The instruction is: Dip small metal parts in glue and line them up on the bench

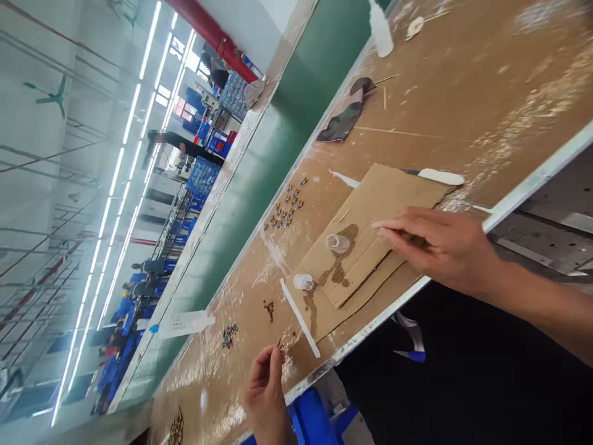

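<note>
My right hand (435, 244) lies on a sheet of cardboard (370, 241), its fingers pressed together round a thin stick that I can barely make out. My left hand (265, 386) is at the table's near edge, thumb and fingers pinched on a tiny dark part I cannot name. Two small clear caps (338, 242) (303, 282) stand on the stained cardboard. A white strip (299, 318) lies between the hands. Small piles of tiny dark and blue parts (283, 210) (228, 335) (269, 308) rest on the brown table (463, 105).
A grey rag (345, 114), a white bottle (380, 28) and thin sticks lie farther along the table. A white bottle with blue tip (181, 323) lies on the green strip. A blue crate (310, 420) sits below the edge. Other people work among blue crates in the distance.
</note>
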`<act>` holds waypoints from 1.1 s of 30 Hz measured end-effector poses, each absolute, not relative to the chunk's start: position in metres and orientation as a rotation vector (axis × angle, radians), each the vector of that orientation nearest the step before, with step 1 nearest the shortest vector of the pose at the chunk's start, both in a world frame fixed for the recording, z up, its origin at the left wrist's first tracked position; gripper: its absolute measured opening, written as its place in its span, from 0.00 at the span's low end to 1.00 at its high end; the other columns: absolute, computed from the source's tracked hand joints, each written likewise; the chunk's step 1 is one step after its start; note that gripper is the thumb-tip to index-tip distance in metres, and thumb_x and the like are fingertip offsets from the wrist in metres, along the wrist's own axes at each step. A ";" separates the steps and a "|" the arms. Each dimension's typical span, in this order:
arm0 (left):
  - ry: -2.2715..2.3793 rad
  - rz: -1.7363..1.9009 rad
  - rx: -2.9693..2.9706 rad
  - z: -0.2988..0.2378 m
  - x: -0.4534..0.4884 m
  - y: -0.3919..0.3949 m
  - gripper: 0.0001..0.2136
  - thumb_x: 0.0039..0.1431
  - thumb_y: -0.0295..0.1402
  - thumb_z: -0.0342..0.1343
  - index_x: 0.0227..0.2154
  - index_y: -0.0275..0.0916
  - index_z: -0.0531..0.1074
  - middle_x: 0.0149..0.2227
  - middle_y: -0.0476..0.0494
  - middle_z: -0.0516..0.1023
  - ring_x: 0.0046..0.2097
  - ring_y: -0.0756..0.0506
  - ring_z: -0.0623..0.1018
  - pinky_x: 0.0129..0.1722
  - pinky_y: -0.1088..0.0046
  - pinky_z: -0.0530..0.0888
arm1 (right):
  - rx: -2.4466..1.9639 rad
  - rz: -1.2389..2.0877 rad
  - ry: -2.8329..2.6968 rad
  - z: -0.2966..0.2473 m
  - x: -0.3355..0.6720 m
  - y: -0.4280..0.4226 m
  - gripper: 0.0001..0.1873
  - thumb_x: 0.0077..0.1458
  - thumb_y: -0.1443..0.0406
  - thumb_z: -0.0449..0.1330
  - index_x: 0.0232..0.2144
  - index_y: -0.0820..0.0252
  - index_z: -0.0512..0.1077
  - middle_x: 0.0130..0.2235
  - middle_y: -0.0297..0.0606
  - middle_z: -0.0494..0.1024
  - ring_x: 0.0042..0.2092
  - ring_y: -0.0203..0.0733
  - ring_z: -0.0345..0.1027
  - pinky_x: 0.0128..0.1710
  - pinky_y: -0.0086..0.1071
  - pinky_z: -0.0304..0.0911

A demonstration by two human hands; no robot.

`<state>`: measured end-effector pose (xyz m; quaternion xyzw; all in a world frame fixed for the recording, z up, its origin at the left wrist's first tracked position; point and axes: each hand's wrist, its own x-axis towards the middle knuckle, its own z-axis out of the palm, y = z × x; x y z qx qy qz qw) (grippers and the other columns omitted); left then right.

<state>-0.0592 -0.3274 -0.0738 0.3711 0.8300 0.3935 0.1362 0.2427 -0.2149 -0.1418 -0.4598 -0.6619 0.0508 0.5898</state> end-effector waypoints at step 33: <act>2.503 0.805 1.267 -0.097 -0.069 -0.316 0.16 0.45 0.49 0.59 0.27 0.39 0.76 0.29 0.45 0.78 0.34 0.44 0.76 0.38 0.70 0.70 | -1.381 0.025 -1.690 -0.136 0.238 -0.218 0.14 0.61 0.59 0.52 0.35 0.58 0.75 0.33 0.35 0.80 0.31 0.34 0.72 0.27 0.28 0.63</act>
